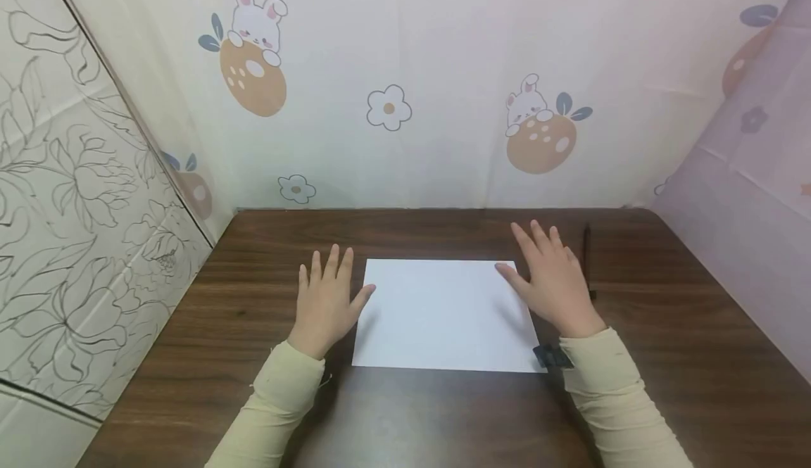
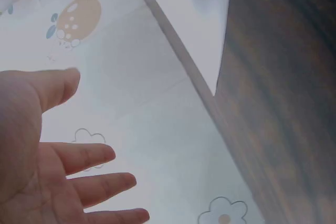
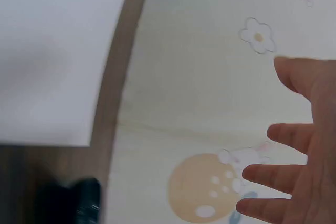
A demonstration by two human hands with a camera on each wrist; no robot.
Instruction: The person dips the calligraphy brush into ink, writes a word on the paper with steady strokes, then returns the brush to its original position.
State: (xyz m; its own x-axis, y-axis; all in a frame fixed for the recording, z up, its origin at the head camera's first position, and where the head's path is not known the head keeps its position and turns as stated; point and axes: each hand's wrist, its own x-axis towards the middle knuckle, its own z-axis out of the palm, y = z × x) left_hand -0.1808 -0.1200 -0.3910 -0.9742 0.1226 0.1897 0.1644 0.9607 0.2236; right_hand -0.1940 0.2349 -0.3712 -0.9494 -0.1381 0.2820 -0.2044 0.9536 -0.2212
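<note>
Across the dark brown wood-grain table (image 1: 437,419), as the head view shows it, a plain white rectangular sheet of paper (image 1: 443,320) lies flat near the middle. Beside its left edge is the left hand (image 1: 326,306), fingers extended, thumb overlapping that edge in view. At its far right part is the right hand (image 1: 554,285), fingers spread; both hands are empty. Right of the right hand lies a thin dark rod-shaped object (image 1: 586,260). A small black object (image 1: 552,356) sits by the pale yellow right sleeve (image 1: 611,387).

From the left wrist, the left palm shows with loose, outstretched fingers, apart from the sheet's far left corner.

From the right wrist, the right hand likewise grasps nothing; the sheet's far right corner shows apart from it.
</note>
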